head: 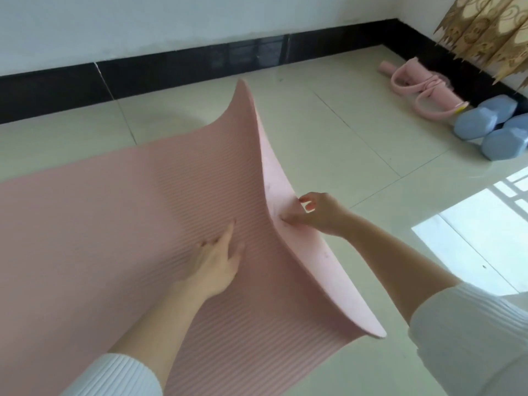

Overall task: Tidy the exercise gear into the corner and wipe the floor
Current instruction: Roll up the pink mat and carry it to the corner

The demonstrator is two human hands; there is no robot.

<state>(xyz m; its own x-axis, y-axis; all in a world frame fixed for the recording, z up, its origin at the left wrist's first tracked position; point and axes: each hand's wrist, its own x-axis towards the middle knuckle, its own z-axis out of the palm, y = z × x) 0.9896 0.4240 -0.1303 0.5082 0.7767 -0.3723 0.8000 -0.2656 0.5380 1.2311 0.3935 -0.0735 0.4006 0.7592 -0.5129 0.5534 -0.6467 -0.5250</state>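
Observation:
A pink ribbed exercise mat point(114, 218) lies across the pale tiled floor, and its right end is lifted and curled upward. My right hand point(317, 214) pinches that raised edge from the smooth underside. My left hand point(217, 261) lies flat on the ribbed top of the mat just left of the fold, fingers spread. A pink resistance band with foam handles point(420, 87) and two blue dumbbells point(491, 124) sit on the floor in the far right corner.
A black skirting board point(171, 70) runs along the white wall behind the mat. A patterned beige curtain point(485, 32) hangs in the top right corner above the gear. Window light reflects off the glossy tiles point(471, 230) at the right.

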